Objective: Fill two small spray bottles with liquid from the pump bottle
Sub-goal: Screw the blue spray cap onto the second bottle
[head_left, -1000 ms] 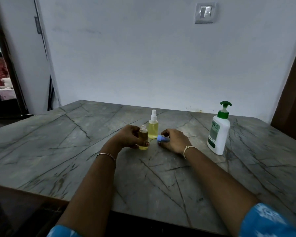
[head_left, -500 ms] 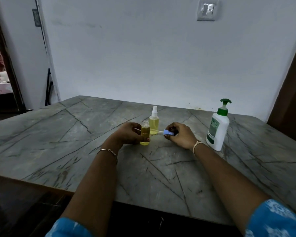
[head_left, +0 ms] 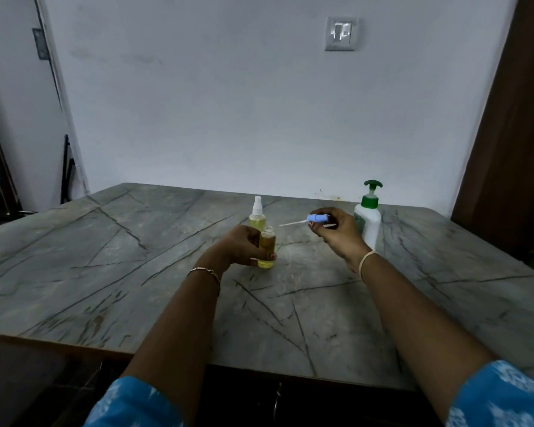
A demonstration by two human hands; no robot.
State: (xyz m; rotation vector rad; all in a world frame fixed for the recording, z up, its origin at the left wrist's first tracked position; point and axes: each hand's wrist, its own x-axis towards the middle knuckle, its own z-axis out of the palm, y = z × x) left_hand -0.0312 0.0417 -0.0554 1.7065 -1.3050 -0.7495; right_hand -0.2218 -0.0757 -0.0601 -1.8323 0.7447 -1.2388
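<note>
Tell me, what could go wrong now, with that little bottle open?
The uncapped bottle in the left hand looks nearly full, so a tilt could spill it. The thin tube on the blue spray top, pinched by the right hand, may drip on the table. That hand sits close to the pump bottle and might knock it.

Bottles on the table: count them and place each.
3. An open spray bottle gripped by the left hand; a capped spray bottle behind it; the pump bottle behind the right hand, holding the blue cap. None looks hidden.

glossy veined stone table (head_left: 136, 272); clear plastic bottle (head_left: 267, 246).
</note>
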